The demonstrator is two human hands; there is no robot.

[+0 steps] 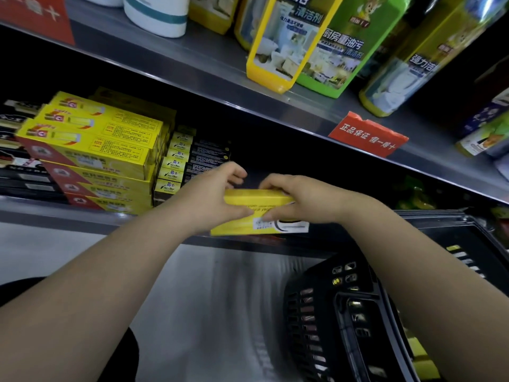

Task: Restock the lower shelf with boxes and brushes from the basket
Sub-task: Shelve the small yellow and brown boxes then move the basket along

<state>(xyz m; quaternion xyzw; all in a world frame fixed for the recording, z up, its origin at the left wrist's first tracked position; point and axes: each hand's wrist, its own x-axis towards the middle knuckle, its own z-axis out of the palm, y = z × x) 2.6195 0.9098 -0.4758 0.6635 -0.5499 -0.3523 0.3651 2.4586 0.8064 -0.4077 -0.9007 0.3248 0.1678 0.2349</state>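
Fingers (pixel 236 172) of the left hand (pixel 210 201) and right hand (pixel 305 202) grip a yellow box (pixel 249 202) by its ends, at the lower shelf (pixel 68 216) edge; stacked boxes (pixel 96 150) lie left of them, the basket (pixel 330 312) below right.

Between left hand (pixel 212 201) and right hand (pixel 301 201), long yellow cardboard box (pixel 256 216), at front lip of grey metal lower shelf (pixel 30 213). To the left on it, stacked yellow cartons (pixel 96 153) (small black boxes (pixel 179 164) between). Below right, black plastic basket (pixel 311 312).
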